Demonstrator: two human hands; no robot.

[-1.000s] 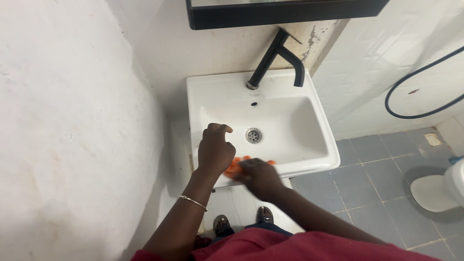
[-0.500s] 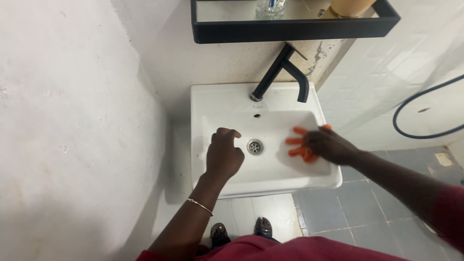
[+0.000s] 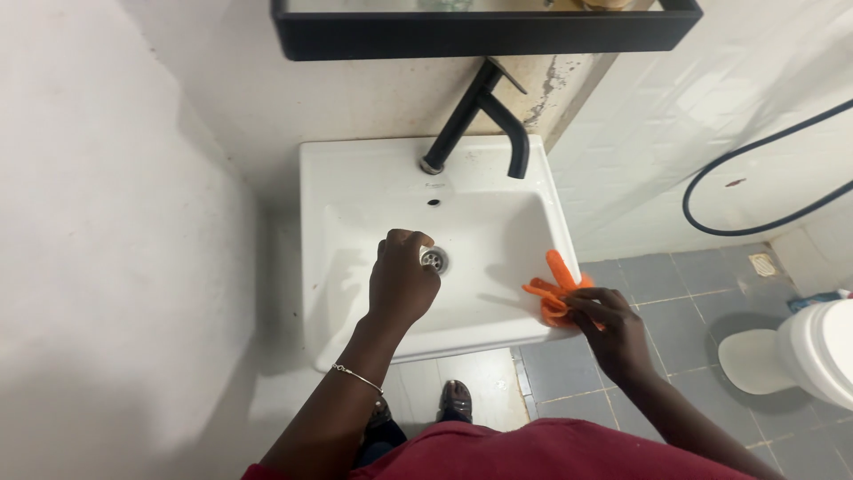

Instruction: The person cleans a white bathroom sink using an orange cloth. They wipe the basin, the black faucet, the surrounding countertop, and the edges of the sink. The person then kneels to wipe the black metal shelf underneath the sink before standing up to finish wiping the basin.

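**Both our hands at the white sink, orange cloth on the right rim**

So here's how we're set up. Our right hand (image 3: 613,333) has its grip clamped on a crumpled bright orange cloth (image 3: 555,289), which is pressed on the right front rim of the white rectangular ceramic washbasin (image 3: 355,191). Part of the cloth pokes out past our fingers, onto the inner slope of the basin. Our left hand (image 3: 402,280) hangs over the middle of the bowl with the fingers curled together in a loose fist, holding nothing we can see. It sits right over the round metal drain (image 3: 434,260) and covers part of it. There's a thin silver bracelet (image 3: 357,377) on that wrist.

Around us: a matte black bent tap (image 3: 480,116) rises from the back ledge, spout aimed down over the bowl, well clear of both hands. Above it runs a black-framed shelf (image 3: 480,36); what's on it is cut off at the top. Left side is a plain whitish wall (image 3: 107,222). On the right there's white wall tile with a dark hose (image 3: 755,178) looping across it, grey floor tiles (image 3: 675,284) below, and a white toilet (image 3: 822,351) at the edge. The bowl itself looks empty apart from the cloth's edge.
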